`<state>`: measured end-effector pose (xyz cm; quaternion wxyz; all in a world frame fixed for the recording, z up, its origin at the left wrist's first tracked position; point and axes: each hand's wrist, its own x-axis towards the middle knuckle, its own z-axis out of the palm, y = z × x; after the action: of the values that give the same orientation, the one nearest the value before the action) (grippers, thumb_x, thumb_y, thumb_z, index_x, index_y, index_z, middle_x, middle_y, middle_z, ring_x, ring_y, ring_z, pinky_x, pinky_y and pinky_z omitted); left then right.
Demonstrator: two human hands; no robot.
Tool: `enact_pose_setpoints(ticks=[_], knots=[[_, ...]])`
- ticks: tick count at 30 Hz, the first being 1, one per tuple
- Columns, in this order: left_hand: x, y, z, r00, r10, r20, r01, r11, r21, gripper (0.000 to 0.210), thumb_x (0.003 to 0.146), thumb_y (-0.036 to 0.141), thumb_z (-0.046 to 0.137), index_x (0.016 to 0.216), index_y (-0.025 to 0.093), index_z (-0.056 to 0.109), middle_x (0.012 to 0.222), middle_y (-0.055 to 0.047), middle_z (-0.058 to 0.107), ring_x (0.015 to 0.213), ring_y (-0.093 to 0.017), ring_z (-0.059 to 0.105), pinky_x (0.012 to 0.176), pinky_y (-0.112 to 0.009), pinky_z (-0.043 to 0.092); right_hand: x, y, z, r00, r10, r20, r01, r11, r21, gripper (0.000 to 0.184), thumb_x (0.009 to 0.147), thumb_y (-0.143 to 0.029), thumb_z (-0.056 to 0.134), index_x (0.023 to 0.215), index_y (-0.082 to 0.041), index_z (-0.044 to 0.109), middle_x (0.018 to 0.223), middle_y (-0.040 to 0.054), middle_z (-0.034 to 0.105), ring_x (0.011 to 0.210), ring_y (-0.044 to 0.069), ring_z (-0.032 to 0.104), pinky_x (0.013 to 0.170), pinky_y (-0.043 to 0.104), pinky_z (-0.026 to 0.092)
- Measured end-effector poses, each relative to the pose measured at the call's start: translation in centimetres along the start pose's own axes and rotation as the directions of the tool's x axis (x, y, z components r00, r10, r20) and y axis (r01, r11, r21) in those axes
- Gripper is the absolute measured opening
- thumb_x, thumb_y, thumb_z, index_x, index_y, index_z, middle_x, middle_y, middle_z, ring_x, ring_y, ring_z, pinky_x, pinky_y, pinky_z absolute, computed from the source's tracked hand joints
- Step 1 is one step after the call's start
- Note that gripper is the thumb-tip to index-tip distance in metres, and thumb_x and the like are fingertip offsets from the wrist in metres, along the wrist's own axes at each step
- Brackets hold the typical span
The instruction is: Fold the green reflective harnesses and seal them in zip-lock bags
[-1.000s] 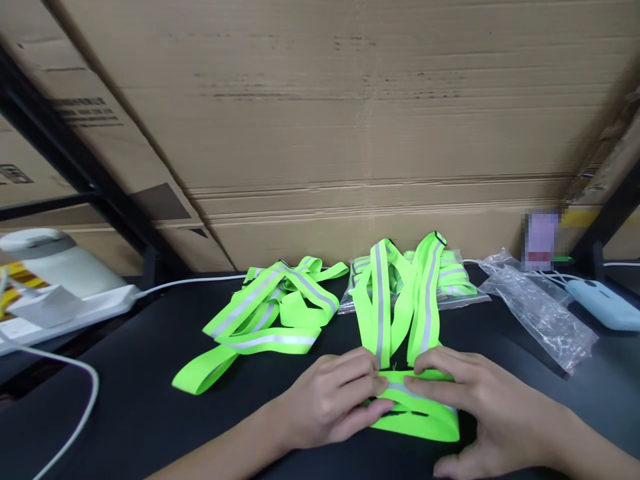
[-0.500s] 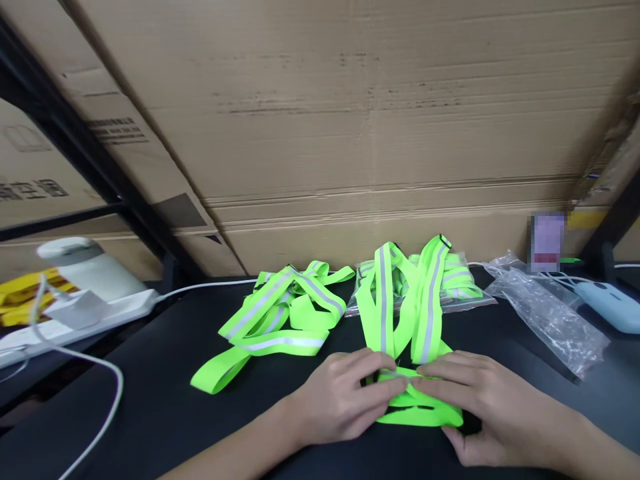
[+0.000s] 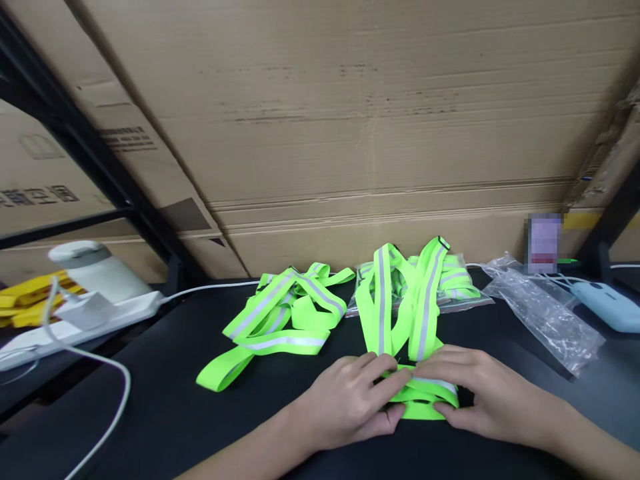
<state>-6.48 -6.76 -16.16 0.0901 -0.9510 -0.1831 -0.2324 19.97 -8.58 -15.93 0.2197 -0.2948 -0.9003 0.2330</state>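
Neon-green reflective straps (image 3: 425, 390) with grey stripes lie in front of me, their near end in folded layers. My left hand (image 3: 357, 400) grips the left side of these folds, fingers bent over the top and thumb at the front. On the right side, my right hand (image 3: 475, 393) pinches the same layers between fingers and thumb. Two strap lengths run from my fingers towards the cardboard and loop over at black buckles. Further left, a second reflective strap bundle (image 3: 287, 343) lies loosely tangled, touched by neither hand.
Behind the straps lies a clear bag (image 3: 467, 303) holding more green straps. Crumpled plastic packaging (image 3: 547, 320) and a light-blue device (image 3: 607, 305) are at right. A power strip (image 3: 135, 308), white bottle (image 3: 103, 270) and cable (image 3: 123, 400) are at left. Cardboard (image 3: 350, 133) walls the back.
My right thumb has come up onto the front of the folded straps, and my left thumb now shows at their near edge. The view has shifted slightly.
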Motion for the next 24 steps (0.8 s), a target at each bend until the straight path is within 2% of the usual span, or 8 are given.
enact_pose_setpoints(ticks=[2, 4, 7, 11, 16, 18, 21, 24], knots=[[0.1, 0.0, 0.1, 0.999, 0.031, -0.034, -0.030, 0.999, 0.040, 0.022, 0.094, 0.023, 0.056, 0.113, 0.013, 0.062, 0.087, -0.005, 0.072, 0.066, -0.020, 0.073, 0.052, -0.029, 0.059, 0.0, 0.1, 0.0, 1.000, -0.005, -0.018, 0.005, 1.000, -0.002, 0.059, 0.086, -0.005, 0.066, 0.139, -0.029, 0.060, 0.119, 0.0014, 0.073, 0.110, 0.018, 0.068, 0.098, 0.030, 0.055], [0.1, -0.1, 0.1, 0.992, 0.086, -0.095, -0.077, 0.993, 0.090, 0.021, 0.094, 0.021, 0.056, 0.112, 0.011, 0.063, 0.084, -0.006, 0.073, 0.066, -0.019, 0.073, 0.052, -0.027, 0.060, -0.1, 0.1, 0.2, 0.997, -0.054, -0.050, 0.050, 0.995, -0.083, 0.054, 0.089, -0.009, 0.066, 0.140, -0.027, 0.059, 0.123, 0.0043, 0.071, 0.112, 0.020, 0.067, 0.098, 0.032, 0.055], [0.2, -0.4, 0.1, 0.968, 0.164, -0.190, -0.141, 0.981, 0.132, 0.021, 0.095, 0.020, 0.056, 0.111, 0.008, 0.063, 0.081, -0.007, 0.074, 0.068, -0.020, 0.075, 0.053, -0.026, 0.061, -0.1, 0.0, 0.5, 0.977, -0.186, -0.102, 0.152, 0.950, -0.273, 0.044, 0.096, -0.023, 0.066, 0.139, -0.018, 0.060, 0.126, 0.0115, 0.069, 0.115, 0.025, 0.066, 0.098, 0.038, 0.056], [0.4, -0.6, -0.2, 0.945, 0.188, -0.269, -0.161, 0.980, 0.118, 0.022, 0.097, 0.021, 0.057, 0.113, 0.006, 0.062, 0.082, -0.009, 0.077, 0.069, -0.019, 0.076, 0.055, -0.026, 0.064, 0.2, -0.4, 0.4, 0.934, -0.326, -0.146, 0.242, 0.877, -0.414, 0.048, 0.098, -0.043, 0.065, 0.132, -0.009, 0.062, 0.114, 0.0144, 0.072, 0.105, 0.028, 0.068, 0.091, 0.041, 0.058], [0.5, -0.4, -0.4, 0.937, 0.178, -0.300, -0.157, 0.983, 0.092, 0.022, 0.096, 0.020, 0.058, 0.114, 0.007, 0.063, 0.083, -0.009, 0.078, 0.069, -0.018, 0.077, 0.058, -0.025, 0.065, 0.4, -0.9, 0.2, 0.917, -0.379, -0.127, 0.265, 0.815, -0.516, 0.036, 0.108, -0.030, 0.044, 0.130, -0.007, 0.062, 0.107, 0.0141, 0.075, 0.094, 0.027, 0.071, 0.082, 0.040, 0.059], [0.4, -0.4, -0.3, 0.938, 0.158, -0.308, -0.145, 0.987, 0.063, 0.022, 0.096, 0.020, 0.060, 0.113, 0.007, 0.063, 0.084, -0.009, 0.078, 0.069, -0.018, 0.077, 0.057, -0.024, 0.064, 0.4, -0.9, 0.2, 0.909, -0.392, -0.144, 0.262, 0.803, -0.535, 0.032, 0.108, -0.023, 0.043, 0.128, -0.008, 0.063, 0.104, 0.0137, 0.076, 0.092, 0.026, 0.071, 0.081, 0.039, 0.059], [0.3, -0.3, 0.1, 0.938, 0.104, -0.332, -0.110, 0.994, 0.001, 0.021, 0.093, 0.020, 0.063, 0.111, 0.009, 0.065, 0.084, -0.008, 0.078, 0.068, -0.017, 0.076, 0.057, -0.024, 0.063, 0.3, -0.7, 0.4, 0.897, -0.391, -0.206, 0.251, 0.834, -0.490, 0.024, 0.105, -0.015, 0.050, 0.124, -0.010, 0.064, 0.103, 0.0112, 0.077, 0.092, 0.023, 0.072, 0.081, 0.036, 0.058], [0.3, -0.4, 0.2, 0.935, 0.029, -0.353, -0.064, 0.994, -0.088, 0.021, 0.090, 0.018, 0.067, 0.110, 0.012, 0.066, 0.086, -0.006, 0.078, 0.067, -0.015, 0.075, 0.059, -0.022, 0.062, 0.2, -0.3, 0.7, 0.897, -0.365, -0.251, 0.253, 0.887, -0.387, 0.026, 0.105, -0.014, 0.051, 0.129, -0.012, 0.061, 0.106, 0.0110, 0.077, 0.094, 0.022, 0.072, 0.081, 0.035, 0.058]])
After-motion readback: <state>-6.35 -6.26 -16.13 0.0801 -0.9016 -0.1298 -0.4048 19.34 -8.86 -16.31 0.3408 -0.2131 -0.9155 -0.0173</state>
